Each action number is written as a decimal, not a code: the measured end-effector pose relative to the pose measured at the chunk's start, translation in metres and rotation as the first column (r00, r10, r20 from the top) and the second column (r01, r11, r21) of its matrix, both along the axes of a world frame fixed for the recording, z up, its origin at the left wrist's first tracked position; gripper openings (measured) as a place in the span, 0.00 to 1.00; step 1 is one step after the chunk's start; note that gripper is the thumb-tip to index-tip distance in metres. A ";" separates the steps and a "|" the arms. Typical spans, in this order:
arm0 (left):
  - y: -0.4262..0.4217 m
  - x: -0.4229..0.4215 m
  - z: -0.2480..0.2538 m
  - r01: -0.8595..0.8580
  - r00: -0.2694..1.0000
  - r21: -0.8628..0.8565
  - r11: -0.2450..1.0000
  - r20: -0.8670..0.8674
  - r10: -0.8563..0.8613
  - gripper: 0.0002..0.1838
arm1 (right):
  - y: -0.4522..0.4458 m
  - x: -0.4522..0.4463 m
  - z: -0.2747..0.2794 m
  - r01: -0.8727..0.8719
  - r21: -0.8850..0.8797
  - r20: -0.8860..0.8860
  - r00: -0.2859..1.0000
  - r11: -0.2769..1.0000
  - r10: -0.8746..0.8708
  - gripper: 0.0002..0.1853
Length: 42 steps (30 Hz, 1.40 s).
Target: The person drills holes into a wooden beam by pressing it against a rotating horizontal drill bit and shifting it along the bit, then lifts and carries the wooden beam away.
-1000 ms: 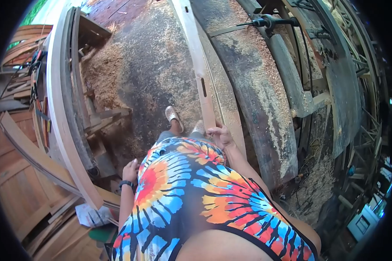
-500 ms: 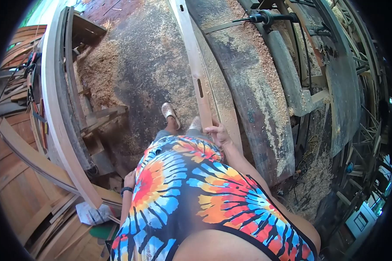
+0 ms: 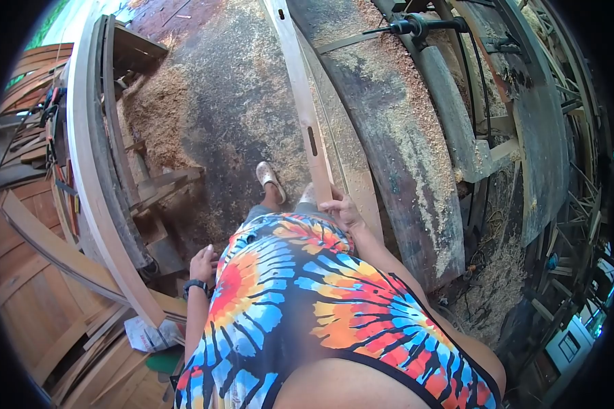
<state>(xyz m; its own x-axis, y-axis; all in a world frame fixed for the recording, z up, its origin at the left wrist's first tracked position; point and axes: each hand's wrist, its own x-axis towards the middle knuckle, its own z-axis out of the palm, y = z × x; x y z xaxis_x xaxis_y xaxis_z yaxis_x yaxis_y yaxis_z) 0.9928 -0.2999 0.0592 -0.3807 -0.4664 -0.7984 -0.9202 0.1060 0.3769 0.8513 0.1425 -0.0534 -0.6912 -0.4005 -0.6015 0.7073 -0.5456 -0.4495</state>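
Note:
My right hand (image 3: 343, 210) grips the near end of a long, narrow wooden board (image 3: 302, 95), thumb over its top face. Two elongated slots are cut through this board, one by its far end and one closer to me. It lies along the edge of a dusty wooden work surface (image 3: 357, 177). My left hand (image 3: 202, 264), a dark watch (image 3: 196, 284) at its wrist, hangs beside my patterned shirt (image 3: 266, 273). Its fingers look loosely apart, and nothing shows in them.
A long pale timber (image 3: 89, 170) rests on a bench to the left, above stacked wood pieces. Sawdust (image 3: 158, 112) covers the floor. On the right stands a machine with a dark spindle (image 3: 423, 27). A white bag (image 3: 147, 335) lies lower left.
My left hand has come up and forward, slightly away from my side, showing more of its fingers. My right hand keeps its hold on the board's end.

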 end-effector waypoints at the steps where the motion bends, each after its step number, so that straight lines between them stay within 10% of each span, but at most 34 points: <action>1: 0.003 -0.002 0.001 0.016 1.000 -0.028 0.999 -0.010 -0.017 0.32 | 0.000 0.001 -0.001 -0.002 0.002 0.003 1.000 1.000 0.002 0.40; 11: -0.030 0.045 -0.039 0.460 0.887 -0.179 0.869 0.051 -0.459 0.32 | 0.001 -0.002 0.005 0.016 -0.008 0.065 0.998 1.000 -0.016 0.44; 32: -0.045 0.065 -0.052 -0.170 0.985 0.084 0.982 0.025 0.168 0.31 | 0.011 -0.029 -0.019 -0.103 0.300 0.017 0.995 0.948 0.102 0.60; 42: -0.052 0.036 -0.034 -0.008 1.000 0.016 1.000 -0.021 0.009 0.32 | 0.011 -0.053 -0.007 -0.250 0.263 -0.068 0.959 0.932 0.276 0.59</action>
